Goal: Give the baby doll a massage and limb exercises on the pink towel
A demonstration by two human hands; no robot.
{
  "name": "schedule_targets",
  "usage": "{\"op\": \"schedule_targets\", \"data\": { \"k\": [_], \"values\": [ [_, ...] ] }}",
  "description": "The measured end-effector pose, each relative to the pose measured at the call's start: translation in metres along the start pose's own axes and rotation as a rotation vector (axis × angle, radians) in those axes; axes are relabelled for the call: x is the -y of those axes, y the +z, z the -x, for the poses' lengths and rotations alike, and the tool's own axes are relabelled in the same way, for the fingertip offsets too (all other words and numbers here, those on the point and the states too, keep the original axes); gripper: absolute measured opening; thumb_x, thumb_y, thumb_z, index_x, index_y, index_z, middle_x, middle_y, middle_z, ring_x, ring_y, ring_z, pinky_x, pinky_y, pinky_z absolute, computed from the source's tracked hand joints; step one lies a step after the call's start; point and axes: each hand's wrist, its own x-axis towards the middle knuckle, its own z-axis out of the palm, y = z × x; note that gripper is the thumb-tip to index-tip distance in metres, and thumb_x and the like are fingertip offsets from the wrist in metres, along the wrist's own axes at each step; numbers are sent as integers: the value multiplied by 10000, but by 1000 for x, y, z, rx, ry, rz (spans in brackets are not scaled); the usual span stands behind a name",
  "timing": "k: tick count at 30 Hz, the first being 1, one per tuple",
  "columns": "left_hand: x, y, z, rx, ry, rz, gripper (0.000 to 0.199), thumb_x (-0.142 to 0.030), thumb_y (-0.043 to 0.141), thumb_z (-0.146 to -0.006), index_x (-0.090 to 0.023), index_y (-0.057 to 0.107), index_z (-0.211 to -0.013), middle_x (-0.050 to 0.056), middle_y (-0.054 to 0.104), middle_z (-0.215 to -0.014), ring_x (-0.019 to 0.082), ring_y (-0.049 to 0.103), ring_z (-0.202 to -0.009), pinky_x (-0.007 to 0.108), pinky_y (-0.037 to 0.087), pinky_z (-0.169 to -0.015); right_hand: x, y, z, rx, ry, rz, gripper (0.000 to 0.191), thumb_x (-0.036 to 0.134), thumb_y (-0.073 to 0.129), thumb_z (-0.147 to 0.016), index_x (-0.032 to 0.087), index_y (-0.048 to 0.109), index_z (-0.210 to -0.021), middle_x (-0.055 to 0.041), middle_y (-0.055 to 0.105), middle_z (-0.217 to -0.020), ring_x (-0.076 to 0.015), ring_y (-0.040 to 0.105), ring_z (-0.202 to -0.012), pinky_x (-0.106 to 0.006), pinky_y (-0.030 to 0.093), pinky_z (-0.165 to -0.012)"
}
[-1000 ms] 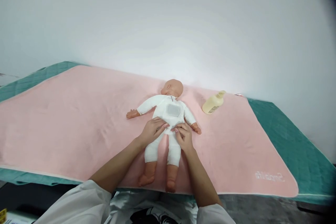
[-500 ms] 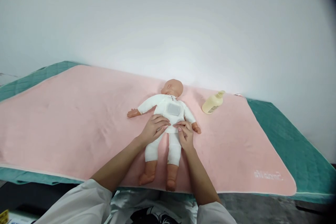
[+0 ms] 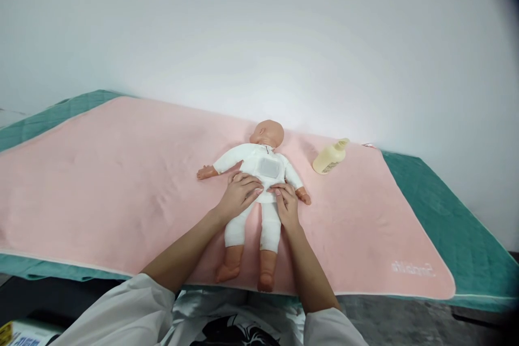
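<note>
The doll (image 3: 265,181) lies flat in the head view, on the pink mat (image 3: 121,189), with its head toward the wall (image 3: 259,38) and its feet near the front edge. The left hand (image 3: 240,194) and the right hand (image 3: 287,203) both touch its lower torso, the fingers bent and pointing inward; whether they pinch the white clothing (image 3: 235,230) or only rest upon it, one cannot tell. If the cloth is pinched, a strong pull toward the person could drag the doll down, and its feet could pass over the edge. Pressure heavier on one side could make the body turn. The pump bottle (image 3: 329,159) stands beyond the right hand, apart from the doll; a wide movement of that hand, or a wrinkle pulled in the mat, could tip it.
</note>
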Motion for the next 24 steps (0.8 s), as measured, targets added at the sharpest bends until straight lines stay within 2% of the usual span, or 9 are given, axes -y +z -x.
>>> {"op": "schedule_targets", "data": {
  "k": [5,9,14,18,24],
  "values": [
    [0,-1,2,21,-5,9,273,-399,473,-977,-259,703,-1020,15,717,-1127,228,552,-1107,490,269,-1051,0,0,-1,5,19,-30,308,293,461,-981,240,757,-918,-50,696,-984,-194,610,-1007,-398,426,-1003],
    [-1,-2,3,-17,19,-2,282,-400,463,-978,-254,674,-1095,29,698,-1176,221,558,-1127,483,251,-1064,0,-2,0,1,12,-62,295,303,465,-980,240,748,-929,-53,686,-1001,-196,605,-1024,-396,443,-987],
    [-2,-2,2,-68,4,-22,317,-393,454,-973,-237,616,-1195,57,657,-1252,232,543,-1190,495,228,-1107,-2,-2,3,-54,-8,-70,271,317,476,-970,254,729,-1042,-75,637,-1139,-218,577,-1125,-425,450,-1017],
    [-1,-1,1,-27,-34,-32,332,-410,448,-972,-235,617,-1198,61,652,-1260,239,536,-1204,518,220,-1123,-4,-2,3,-29,-25,-34,286,320,458,-974,263,710,-1097,-77,624,-1213,-227,558,-1185,-446,434,-1051],
    [0,1,-1,33,-41,-23,347,-412,453,-973,-222,623,-1208,62,644,-1274,237,531,-1204,506,282,-1119,-1,1,-1,0,18,6,300,306,431,-991,247,716,-1060,-67,665,-1147,-211,574,-1145,-431,419,-1056]
  ]
}}
